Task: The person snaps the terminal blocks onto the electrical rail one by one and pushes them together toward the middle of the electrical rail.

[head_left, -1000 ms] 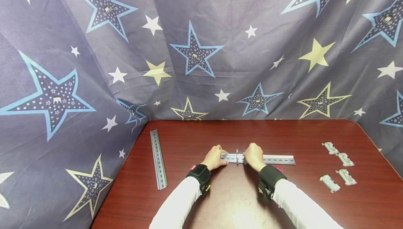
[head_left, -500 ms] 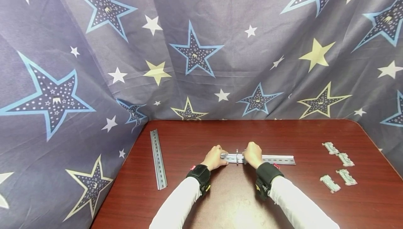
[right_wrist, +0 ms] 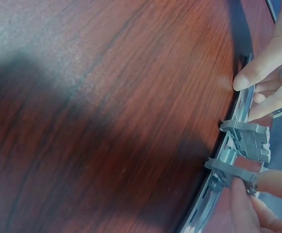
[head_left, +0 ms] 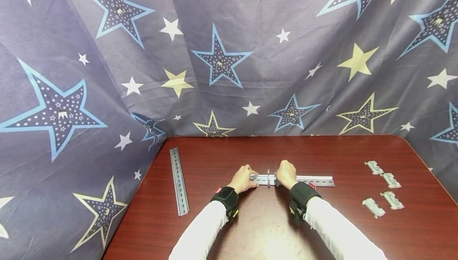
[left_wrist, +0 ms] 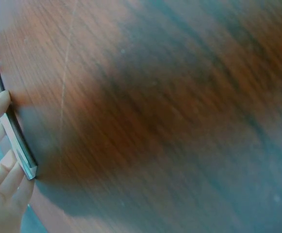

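Note:
A slotted metal DIN rail (head_left: pixel 316 181) lies crosswise on the table. My left hand (head_left: pixel 242 179) grips its left end, the thumb on the near edge and the fingers along the far side, as the left wrist view shows. One grey terminal block (right_wrist: pixel 250 139) stands upright across the rail between my hands. Just to its right, my right hand (head_left: pixel 286 175) pinches a second grey terminal block (right_wrist: pixel 228 169) between thumb and fingers. That block sits over the rail, with a small gap to the first in the right wrist view; in the head view the hand mostly hides it.
Another slotted rail (head_left: pixel 179 182) lies lengthwise at the table's left. Several pale terminal blocks lie flat at the right, among them a back one (head_left: pixel 374 167) and a front one (head_left: pixel 373 207). A star-patterned curtain (head_left: pixel 222 105) hangs behind the table (head_left: pixel 222 152) and along its left.
My right wrist has shifted slightly left and inward, the fingers still pinching the block. The left hand and the rail stay put; the head view drifts a little.

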Demonstrator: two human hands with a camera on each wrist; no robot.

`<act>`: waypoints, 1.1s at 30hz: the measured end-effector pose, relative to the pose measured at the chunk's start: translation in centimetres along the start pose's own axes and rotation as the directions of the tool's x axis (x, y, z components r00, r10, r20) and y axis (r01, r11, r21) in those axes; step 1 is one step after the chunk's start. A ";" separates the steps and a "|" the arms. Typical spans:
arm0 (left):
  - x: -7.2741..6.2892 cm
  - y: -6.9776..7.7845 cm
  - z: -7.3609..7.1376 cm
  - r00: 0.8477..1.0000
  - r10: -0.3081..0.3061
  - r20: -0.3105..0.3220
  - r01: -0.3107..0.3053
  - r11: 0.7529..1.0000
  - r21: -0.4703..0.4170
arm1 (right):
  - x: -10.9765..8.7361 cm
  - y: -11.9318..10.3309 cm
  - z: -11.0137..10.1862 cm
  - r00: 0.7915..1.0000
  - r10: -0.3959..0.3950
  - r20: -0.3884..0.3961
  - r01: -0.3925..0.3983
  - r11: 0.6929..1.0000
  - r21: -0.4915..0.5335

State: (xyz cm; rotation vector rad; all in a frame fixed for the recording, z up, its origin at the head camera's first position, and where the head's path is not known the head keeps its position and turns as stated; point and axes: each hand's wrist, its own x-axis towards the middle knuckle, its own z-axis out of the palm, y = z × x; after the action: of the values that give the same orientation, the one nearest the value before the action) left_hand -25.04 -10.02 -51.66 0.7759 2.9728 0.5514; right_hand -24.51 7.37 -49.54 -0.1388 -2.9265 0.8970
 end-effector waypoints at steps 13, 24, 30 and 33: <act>0.0 0.1 0.0 1.000 -0.002 -0.006 0.002 1.000 0.001 | 4.9 5.7 6.1 0.999 -0.004 0.045 0.004 1.000 0.009; 0.3 -0.3 0.3 1.000 -0.013 0.009 0.013 1.000 0.008 | 0.0 0.1 -1.2 0.999 -0.016 0.048 0.017 1.000 -0.016; 0.2 -0.3 0.3 1.000 -0.009 0.008 0.009 1.000 0.006 | 0.4 0.7 -2.3 0.995 0.001 0.095 0.000 1.000 -0.011; 0.2 -0.3 0.3 1.000 -0.005 0.003 0.005 1.000 0.002 | 0.3 1.0 -3.3 0.992 0.012 0.127 -0.013 1.000 0.010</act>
State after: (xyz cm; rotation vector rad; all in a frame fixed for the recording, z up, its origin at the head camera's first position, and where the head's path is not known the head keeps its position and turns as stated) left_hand -25.30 -10.10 -52.00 0.7678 2.9729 0.5465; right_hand -24.37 10.06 -47.38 -0.1036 -3.0397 0.9584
